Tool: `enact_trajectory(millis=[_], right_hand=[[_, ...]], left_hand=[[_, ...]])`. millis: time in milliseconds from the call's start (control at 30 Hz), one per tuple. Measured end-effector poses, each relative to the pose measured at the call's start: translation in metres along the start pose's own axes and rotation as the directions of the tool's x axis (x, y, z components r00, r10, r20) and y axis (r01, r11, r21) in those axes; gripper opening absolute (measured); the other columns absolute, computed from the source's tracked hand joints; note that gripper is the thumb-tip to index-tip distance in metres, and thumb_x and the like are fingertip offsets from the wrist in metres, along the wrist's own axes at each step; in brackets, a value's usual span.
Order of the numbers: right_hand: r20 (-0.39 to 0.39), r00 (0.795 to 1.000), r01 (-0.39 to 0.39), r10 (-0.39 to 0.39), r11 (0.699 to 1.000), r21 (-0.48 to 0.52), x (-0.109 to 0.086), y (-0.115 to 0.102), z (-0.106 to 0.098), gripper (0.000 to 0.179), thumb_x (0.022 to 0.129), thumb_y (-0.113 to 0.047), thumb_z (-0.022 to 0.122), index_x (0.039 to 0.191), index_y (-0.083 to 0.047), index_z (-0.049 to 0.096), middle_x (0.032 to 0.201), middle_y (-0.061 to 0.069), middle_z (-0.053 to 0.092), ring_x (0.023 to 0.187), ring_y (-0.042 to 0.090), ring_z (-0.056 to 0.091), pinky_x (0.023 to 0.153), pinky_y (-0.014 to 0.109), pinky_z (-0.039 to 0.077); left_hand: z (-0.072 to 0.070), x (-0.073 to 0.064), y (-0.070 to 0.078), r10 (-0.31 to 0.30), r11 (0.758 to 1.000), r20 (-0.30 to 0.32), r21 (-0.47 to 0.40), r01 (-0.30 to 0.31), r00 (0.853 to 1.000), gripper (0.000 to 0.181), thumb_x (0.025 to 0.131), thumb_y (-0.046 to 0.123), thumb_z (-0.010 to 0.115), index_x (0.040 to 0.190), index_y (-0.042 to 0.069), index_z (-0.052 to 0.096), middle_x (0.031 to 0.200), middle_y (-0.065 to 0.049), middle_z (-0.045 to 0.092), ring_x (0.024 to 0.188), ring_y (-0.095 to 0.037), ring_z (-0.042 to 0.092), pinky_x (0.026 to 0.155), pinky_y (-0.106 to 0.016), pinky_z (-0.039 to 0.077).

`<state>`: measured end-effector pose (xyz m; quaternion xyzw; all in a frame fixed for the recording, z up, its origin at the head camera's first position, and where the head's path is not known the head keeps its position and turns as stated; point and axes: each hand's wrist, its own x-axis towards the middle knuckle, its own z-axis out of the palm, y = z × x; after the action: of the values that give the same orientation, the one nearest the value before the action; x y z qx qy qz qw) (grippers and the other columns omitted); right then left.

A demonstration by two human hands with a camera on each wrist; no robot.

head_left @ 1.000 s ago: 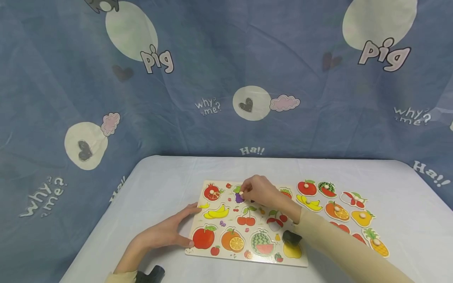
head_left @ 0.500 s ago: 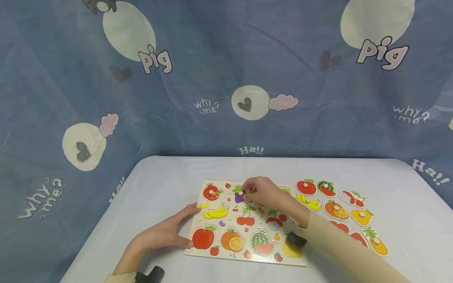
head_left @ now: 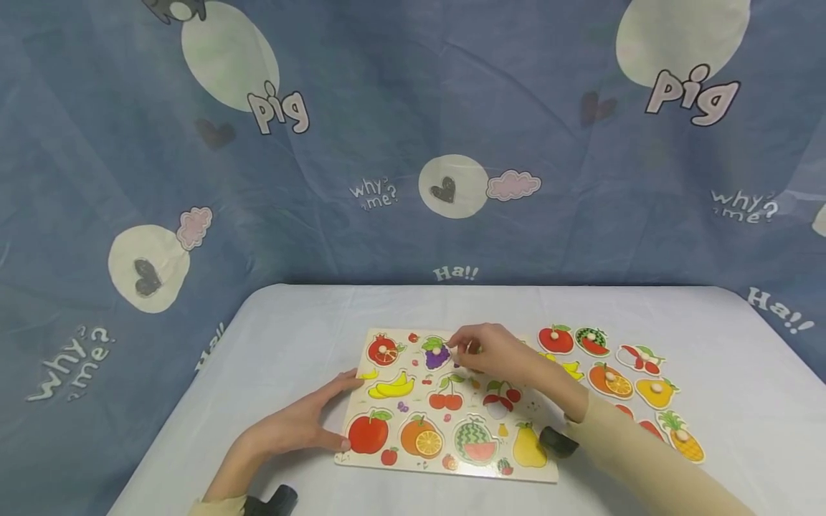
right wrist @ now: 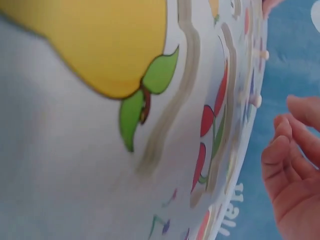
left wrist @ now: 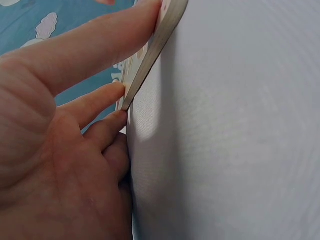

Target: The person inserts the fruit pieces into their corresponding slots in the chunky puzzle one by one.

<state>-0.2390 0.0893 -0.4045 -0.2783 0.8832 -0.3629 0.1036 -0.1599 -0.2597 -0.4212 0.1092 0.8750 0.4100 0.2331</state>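
A wooden fruit puzzle board [head_left: 474,475] lies flat on the white-covered table. In its top row sit a pomegranate piece [head_left: 383,352] and a grape piece [head_left: 436,355], both with small knobs. My right hand [head_left: 495,352] hovers just right of the grapes, fingers loosely bent and holding nothing. The right wrist view shows that hand [right wrist: 295,185] apart from the grape knob [right wrist: 256,101]. My left hand [head_left: 300,428] rests at the board's left edge, thumb on the lower corner. In the left wrist view its fingertips touch the board's edge [left wrist: 150,55].
Right of the board lie several knobbed pieces, among them an apple [head_left: 556,339], a watermelon [head_left: 591,341], an orange [head_left: 609,380], a pear [head_left: 657,392] and a pineapple [head_left: 682,436]. My right forearm partly covers a few. A blue printed curtain [head_left: 361,244] hangs behind the table.
My right hand has let go of the grape piece's knob and moved a little to the right, uncovering the grapes. The left hand stays at the board's edge.
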Motion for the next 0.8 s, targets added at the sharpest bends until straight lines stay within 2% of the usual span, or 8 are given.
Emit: enact_trajectory(millis=[233, 600, 800], right_hand=[[0.037, 0.999, 0.03, -0.03, 0.999, 0.014, -0.013, 0.002, -0.007, 0.022, 0.093, -0.014, 0.065, 0.115, -0.012, 0.069, 0.087, -0.008, 0.062, 0.076, 0.015, 0.056, 0.062, 0.028, 0.051], [0.005, 0.999, 0.044, -0.044, 0.999, -0.025, -0.036, 0.007, -0.015, 0.022, 0.093, -0.017, 0.068, 0.114, -0.015, 0.069, 0.089, -0.011, 0.062, 0.079, 0.014, 0.056, 0.064, 0.027, 0.052], [-0.017, 0.999, 0.05, -0.051, 0.998, -0.03, -0.049, 0.008, -0.019, 0.024, 0.092, -0.015, 0.07, 0.115, -0.016, 0.069, 0.089, -0.012, 0.062, 0.077, 0.013, 0.056, 0.063, 0.026, 0.052]], left_hand=[[-0.001, 0.0, -0.001, -0.003, 1.0, 0.001, 0.005, 0.003, 1.0, 0.094, 0.067, 0.026, 0.089, 0.148, 0.026, 0.042, 0.161, -0.007, 0.022, 0.145, -0.037, 0.018, 0.109, -0.07, 0.014], [-0.003, 0.0, -0.002, 0.005, 1.0, 0.008, 0.003, -0.005, 1.0, 0.094, 0.066, 0.026, 0.088, 0.148, 0.024, 0.042, 0.162, -0.007, 0.021, 0.147, -0.039, 0.013, 0.109, -0.07, 0.011], [-0.002, 0.0, -0.002, -0.009, 1.0, 0.012, -0.017, 0.009, 1.0, 0.094, 0.067, 0.025, 0.088, 0.148, 0.025, 0.042, 0.162, -0.008, 0.021, 0.146, -0.038, 0.015, 0.109, -0.071, 0.011]])
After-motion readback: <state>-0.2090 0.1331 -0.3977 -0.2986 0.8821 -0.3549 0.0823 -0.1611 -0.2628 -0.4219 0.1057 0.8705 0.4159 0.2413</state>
